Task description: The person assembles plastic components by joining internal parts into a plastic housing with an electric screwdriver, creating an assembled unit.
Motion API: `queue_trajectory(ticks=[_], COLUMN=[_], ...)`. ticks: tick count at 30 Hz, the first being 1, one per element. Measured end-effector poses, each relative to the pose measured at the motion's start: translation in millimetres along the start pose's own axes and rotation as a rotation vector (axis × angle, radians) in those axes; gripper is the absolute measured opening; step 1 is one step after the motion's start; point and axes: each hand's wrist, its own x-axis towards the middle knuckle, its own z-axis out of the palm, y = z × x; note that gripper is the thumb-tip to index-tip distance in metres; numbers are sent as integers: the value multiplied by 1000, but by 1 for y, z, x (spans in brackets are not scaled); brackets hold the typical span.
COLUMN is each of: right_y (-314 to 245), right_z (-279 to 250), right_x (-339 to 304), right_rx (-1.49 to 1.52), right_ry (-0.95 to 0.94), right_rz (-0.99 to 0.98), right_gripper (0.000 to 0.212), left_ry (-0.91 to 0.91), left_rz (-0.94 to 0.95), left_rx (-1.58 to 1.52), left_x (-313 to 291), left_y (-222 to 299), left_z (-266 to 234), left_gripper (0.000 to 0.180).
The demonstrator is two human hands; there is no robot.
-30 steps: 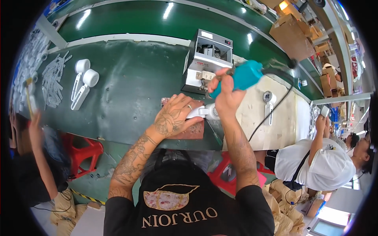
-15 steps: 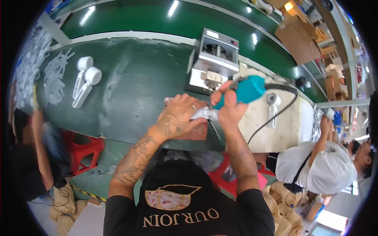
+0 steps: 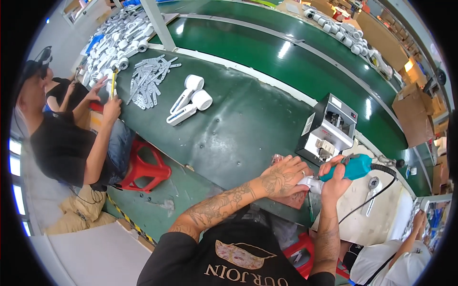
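My right hand (image 3: 335,180) grips a teal power screwdriver (image 3: 352,168) with a black cable, its tip pointing down at a white plastic part (image 3: 310,182). My left hand (image 3: 284,178) presses down on that white part, which rests on a reddish pad (image 3: 295,200) at the near edge of the green workbench (image 3: 238,128). A small grey and white machine (image 3: 327,129) stands just behind my hands.
Two white handheld devices (image 3: 189,99) lie on the bench to the left, with a heap of white strips (image 3: 152,78) beyond. A person in black sits at left on a red stool (image 3: 142,168). Another person in white works at lower right. Green conveyor and cardboard boxes run behind.
The view has swung left, so my hands now sit further right in the picture. The screwdriver has tilted lower, closer to the white part; my left hand stays pressed on it.
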Motion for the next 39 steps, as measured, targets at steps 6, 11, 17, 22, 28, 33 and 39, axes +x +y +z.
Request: queue_trajectory(ticks=[6,11,17,22,28,33,39], right_y=[-10,-4,16,8,-23,-22,-15], right_z=[19,29,16,18,6,-5,-1], right_x=[40,63,59,52,5,-14,-14], right_rx=[-2,10,24,-14,159,47,-20], right_ry=[62,6,-63,-53,-3,-68,-47], right_rz=[-147,-224,-236,-143,-32,-76,-47], right_gripper=[46,30,31,34,36,51,59], left_ry=[101,24,5,-56,3,-26,-26], left_rz=[13,-6,1,-66,-25,-19,-29], left_rx=[-13,-59,-61,-91,-13,-52,-48], left_x=[-4,-1,3,1,3,5,7], left_y=[-10,-9,-4,-4,0,-4,-9], left_z=[-7,-15,-8,-7,-7,-6,-7], left_gripper=[38,37,38,38,38,38,38])
